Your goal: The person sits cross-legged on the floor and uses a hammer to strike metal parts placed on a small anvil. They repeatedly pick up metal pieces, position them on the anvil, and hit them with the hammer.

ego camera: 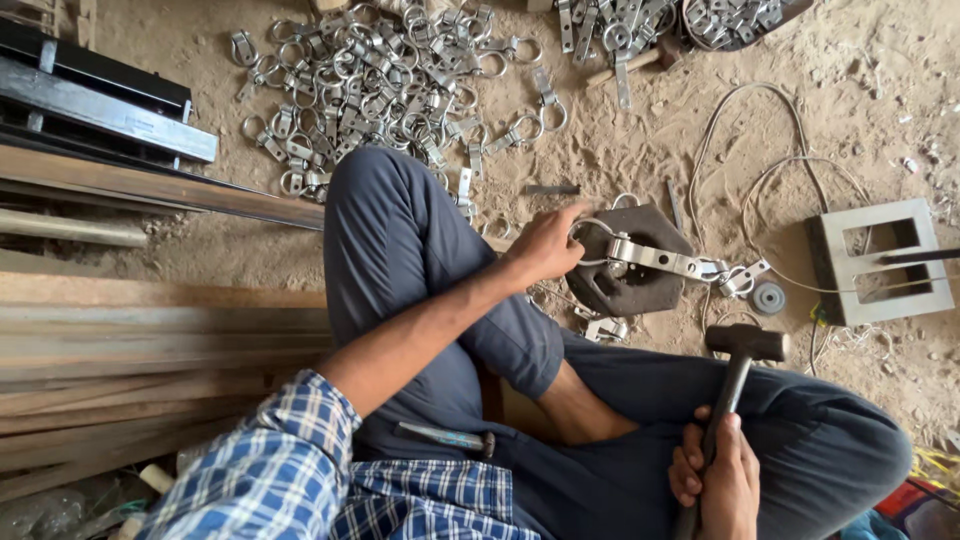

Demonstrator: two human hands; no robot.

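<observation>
The left hand point(545, 245) pinches a metal clamp point(640, 258) steady on the dark block point(630, 285) (apparently an anvil), while the right hand point(715, 475) grips the hammer point(740, 355) raised clear.

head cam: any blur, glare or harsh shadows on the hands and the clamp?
Head view: soft, even daylight, no hard shadows; left hand, clamp on the block and hammer in the right hand all sharp; slight shine on the clamp pile; wide-angle stretch toward the edges.
</observation>
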